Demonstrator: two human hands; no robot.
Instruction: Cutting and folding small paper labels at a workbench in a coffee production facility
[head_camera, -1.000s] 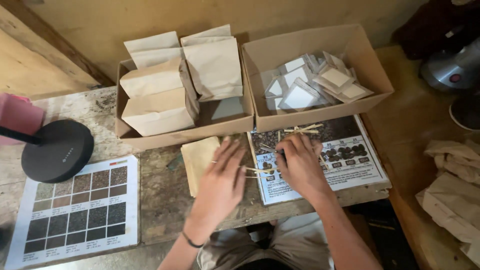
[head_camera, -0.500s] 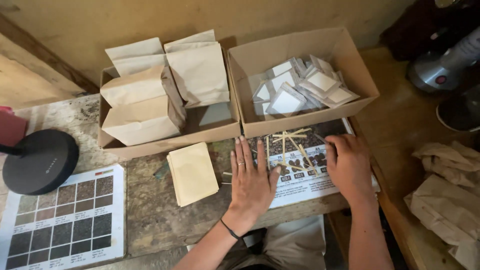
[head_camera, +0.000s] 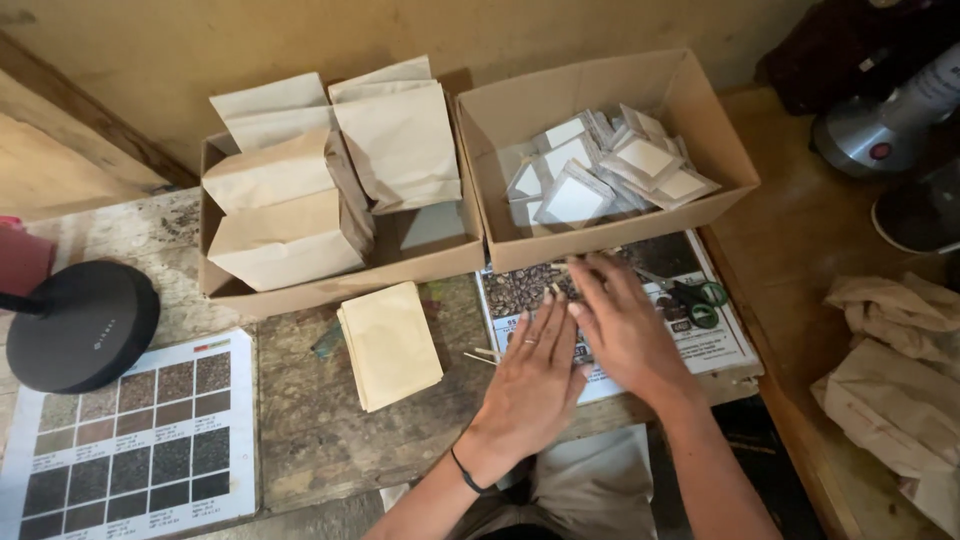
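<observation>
Worktable (head_camera: 330, 450), worn wood, fills centre and lower frame; all stock laid within arm's reach of the person.

Left box (head_camera: 340, 285), upper centre-left: cardboard, holds big tan paper bags (head_camera: 400, 140) standing or leaning on each other, open side up, so one can be lifted out w/o tipping the rest.

Right box (head_camera: 700, 110), upper centre-right: cardboard, holds small white-faced packets (head_camera: 575, 195) heaped loose against its far wall. Sits partly on the printed sheet.

Printed sheet (head_camera: 720, 345), centre-right, lies flat under both hands; serves as a work mat at the table edge.

Sample chart (head_camera: 130, 440), lower left: grid of dark squares, flat, set apart from the work zone.

Black round base (head_camera: 85, 325), left, w/ thin stem; parked clear of the hands.

Crumpled paper bags (head_camera: 890, 390), right edge, on a lower wooden surface; apart from the stock.

Flat bags (head_camera: 390, 345), small tan stack, centre, just left of the hands.

Right hand (head_camera: 625, 325): palm down, fingers spread, flat on the sheet. Left hand (head_camera: 535, 385): palm down, fingers together, beside and partly under the right. Neither pinches anything visible.

Scissors (head_camera: 695, 298), green handles, on sheet just right of right hand.

Thin sticks (head_camera: 482, 354), pale, on the table touching the sheet's left edge, at left fingertips; more may lie under the hands, cannot tell.
</observation>
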